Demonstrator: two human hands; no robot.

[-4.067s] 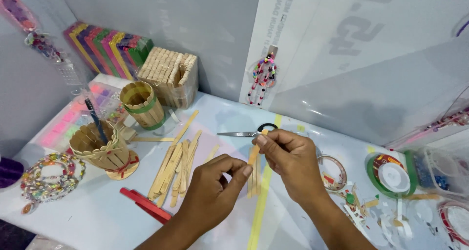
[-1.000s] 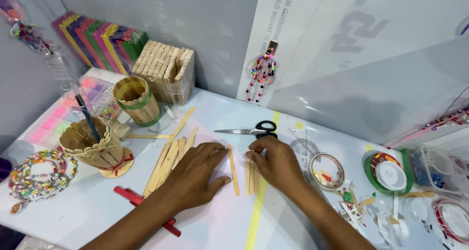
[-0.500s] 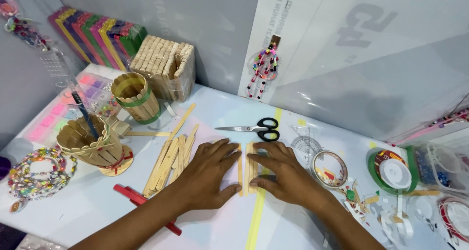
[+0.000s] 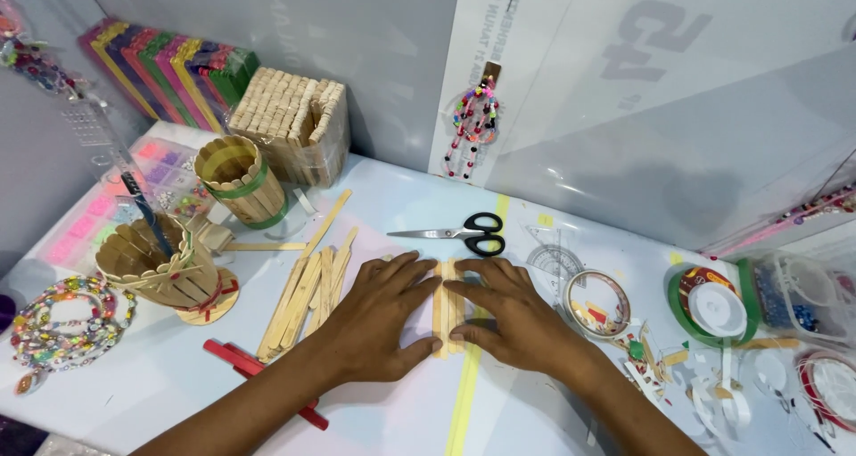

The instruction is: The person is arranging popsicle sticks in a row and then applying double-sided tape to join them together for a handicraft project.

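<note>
Your left hand (image 4: 379,318) and right hand (image 4: 513,318) lie flat on the white table (image 4: 383,420), fingers spread open and gripping nothing. Between them sits a small row of wooden craft sticks (image 4: 448,309), side by side, near the middle of the table; your fingertips press against the row from both sides. Just left of your left hand lies a loose pile of sticks (image 4: 308,295), and a red pen (image 4: 241,362) shows beneath that forearm toward the near edge. Black-handled scissors (image 4: 464,233) rest just beyond the row, toward the far edge. A stick-built cup (image 4: 165,269) stands near the left edge, and a roll of tape (image 4: 596,303) sits right of your right hand.
</note>
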